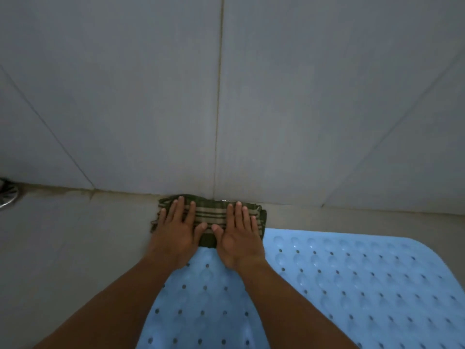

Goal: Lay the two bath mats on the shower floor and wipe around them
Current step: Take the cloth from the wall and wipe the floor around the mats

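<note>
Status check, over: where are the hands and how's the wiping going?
Left hand and right hand flat, open on striped cloth. Cloth at wall base beside blue bath mat. Floor drain far left; nothing blocking.

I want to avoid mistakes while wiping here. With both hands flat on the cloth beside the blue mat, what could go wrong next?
1. The striped cloth lies against the blue mat edge; a push from the left hand and right hand may catch and shift or lift the mat.
2. The forearms rest over the mat, so leaning weight could slide it.
3. The wall-floor joint looks stained; a wipe only here may miss it.
</note>
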{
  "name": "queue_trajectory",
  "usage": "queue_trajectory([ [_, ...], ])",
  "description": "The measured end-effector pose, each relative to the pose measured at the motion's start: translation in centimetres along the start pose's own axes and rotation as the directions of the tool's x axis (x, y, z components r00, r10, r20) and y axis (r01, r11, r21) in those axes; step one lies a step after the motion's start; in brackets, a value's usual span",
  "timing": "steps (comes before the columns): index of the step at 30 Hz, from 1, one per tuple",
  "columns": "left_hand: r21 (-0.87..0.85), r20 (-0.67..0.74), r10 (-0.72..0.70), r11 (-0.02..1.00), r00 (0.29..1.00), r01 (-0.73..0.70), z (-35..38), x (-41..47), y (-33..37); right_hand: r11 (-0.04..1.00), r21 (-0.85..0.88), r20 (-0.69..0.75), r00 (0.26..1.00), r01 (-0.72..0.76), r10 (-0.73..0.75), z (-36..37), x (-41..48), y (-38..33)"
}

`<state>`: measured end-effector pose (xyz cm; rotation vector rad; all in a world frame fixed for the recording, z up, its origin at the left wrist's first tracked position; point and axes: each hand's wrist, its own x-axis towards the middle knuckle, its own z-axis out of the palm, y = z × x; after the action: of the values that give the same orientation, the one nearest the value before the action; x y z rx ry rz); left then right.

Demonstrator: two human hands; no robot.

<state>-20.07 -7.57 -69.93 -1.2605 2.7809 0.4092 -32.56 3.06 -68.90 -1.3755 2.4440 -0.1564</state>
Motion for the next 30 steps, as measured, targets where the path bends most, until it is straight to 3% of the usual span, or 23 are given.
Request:
queue_trajectory([
  [6,0.110,0.029,-0.111,0.988,0.993,0.107,-0.2,0.3,2.5,0.999,0.047,0.043,0.999,0.021,-0.023,-1.0,0.2,1.1],
  [14,0.041,-0.030,-0.143,0.989,0.989,0.145,0.3,0.4,5.2,0.995,0.045,0.102,0.990,0.093,-0.097,-2.2,0.7,4.3],
  [30,0.076,0.140,-0.291,0.956,0.946,0.283,2.3,2.2,19.6,0.994,-0.015,0.176,0.979,0.110,-0.106,-6.0,-0.8,17.2],
])
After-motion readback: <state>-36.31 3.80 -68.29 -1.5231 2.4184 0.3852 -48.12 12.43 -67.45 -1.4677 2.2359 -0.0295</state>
